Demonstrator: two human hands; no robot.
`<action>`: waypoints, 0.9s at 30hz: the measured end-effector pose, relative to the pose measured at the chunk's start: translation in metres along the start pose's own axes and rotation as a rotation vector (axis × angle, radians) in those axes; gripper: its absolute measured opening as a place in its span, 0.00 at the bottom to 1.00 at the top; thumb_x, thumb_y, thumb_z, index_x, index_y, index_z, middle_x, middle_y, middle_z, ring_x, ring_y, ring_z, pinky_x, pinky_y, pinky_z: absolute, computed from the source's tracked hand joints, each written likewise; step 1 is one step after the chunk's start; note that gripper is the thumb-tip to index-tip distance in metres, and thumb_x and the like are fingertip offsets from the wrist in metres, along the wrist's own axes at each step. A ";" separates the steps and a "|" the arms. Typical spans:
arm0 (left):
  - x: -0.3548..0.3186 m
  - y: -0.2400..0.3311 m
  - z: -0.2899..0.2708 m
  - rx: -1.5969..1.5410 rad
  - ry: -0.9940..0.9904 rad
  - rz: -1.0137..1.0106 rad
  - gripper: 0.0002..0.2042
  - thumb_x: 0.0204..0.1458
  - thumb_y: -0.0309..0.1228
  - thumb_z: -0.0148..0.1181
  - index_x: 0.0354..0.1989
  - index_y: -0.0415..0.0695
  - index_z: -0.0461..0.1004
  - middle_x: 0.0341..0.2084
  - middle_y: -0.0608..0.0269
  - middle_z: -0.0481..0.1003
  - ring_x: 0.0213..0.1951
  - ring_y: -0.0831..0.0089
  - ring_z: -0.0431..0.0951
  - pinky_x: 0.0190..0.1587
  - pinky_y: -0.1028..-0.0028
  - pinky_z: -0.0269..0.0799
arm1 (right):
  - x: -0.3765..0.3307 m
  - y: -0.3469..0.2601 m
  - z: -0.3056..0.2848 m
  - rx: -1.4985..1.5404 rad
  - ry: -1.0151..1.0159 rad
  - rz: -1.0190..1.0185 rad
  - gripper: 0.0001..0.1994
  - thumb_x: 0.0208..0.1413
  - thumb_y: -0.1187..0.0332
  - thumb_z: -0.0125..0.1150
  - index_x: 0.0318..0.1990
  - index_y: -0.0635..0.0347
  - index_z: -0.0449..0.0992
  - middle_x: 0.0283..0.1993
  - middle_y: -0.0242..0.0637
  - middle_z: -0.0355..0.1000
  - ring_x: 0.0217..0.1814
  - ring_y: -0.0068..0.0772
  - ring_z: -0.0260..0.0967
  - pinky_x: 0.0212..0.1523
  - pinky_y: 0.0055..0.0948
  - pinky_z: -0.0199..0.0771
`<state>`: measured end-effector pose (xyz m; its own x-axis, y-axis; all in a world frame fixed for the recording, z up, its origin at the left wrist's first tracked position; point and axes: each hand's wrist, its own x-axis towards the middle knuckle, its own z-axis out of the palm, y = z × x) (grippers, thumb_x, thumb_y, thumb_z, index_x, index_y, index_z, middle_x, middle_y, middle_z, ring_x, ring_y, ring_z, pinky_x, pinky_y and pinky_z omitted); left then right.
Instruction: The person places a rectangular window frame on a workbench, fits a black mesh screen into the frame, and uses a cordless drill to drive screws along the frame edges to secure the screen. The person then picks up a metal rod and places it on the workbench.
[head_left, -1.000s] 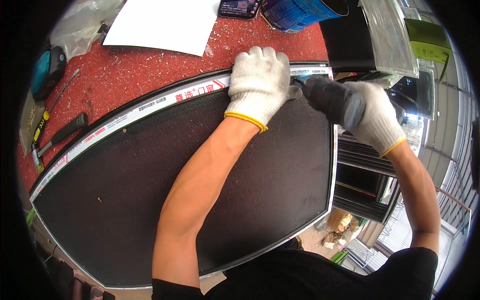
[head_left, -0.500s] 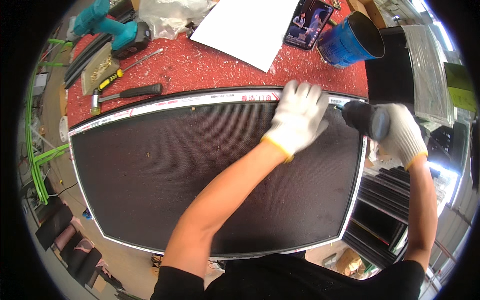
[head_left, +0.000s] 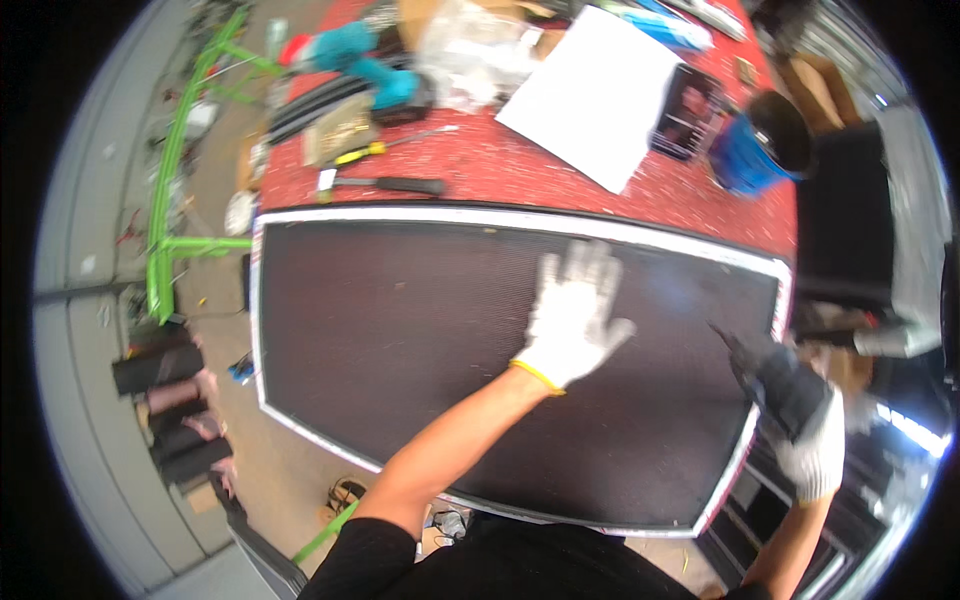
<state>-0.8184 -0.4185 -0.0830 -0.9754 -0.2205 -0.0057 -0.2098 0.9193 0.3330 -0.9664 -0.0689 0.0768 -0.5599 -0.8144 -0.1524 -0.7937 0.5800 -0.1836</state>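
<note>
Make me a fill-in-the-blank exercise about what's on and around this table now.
1. The dark power tool is in the ____.
2. The left hand wears a white glove with a ____ cuff.
3. Between the white sheet and the blue can lies a ____.
4. The hammer lies on a ____ tabletop.

Missing words: right hand; yellow; phone; red.

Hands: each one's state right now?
Left hand: open, nothing visibly held, over the mesh.
Right hand: closed, holding the black power tool.

Phone between white sheet and blue can
</note>
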 end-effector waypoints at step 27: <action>0.003 -0.325 -0.234 0.109 -0.112 -0.216 0.16 0.58 0.40 0.64 0.43 0.41 0.90 0.43 0.40 0.87 0.50 0.44 0.88 0.57 0.54 0.83 | -0.059 -0.242 -0.054 0.497 -0.107 0.481 0.29 0.57 0.76 0.72 0.68 0.67 0.82 0.66 0.53 0.83 0.66 0.55 0.83 0.66 0.46 0.81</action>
<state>-0.7372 -0.7940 0.0292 -0.9072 -0.3838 -0.1722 -0.4144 0.8856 0.2095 -0.7536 -0.1622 0.1827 -0.7748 -0.4739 -0.4185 -0.2464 0.8359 -0.4905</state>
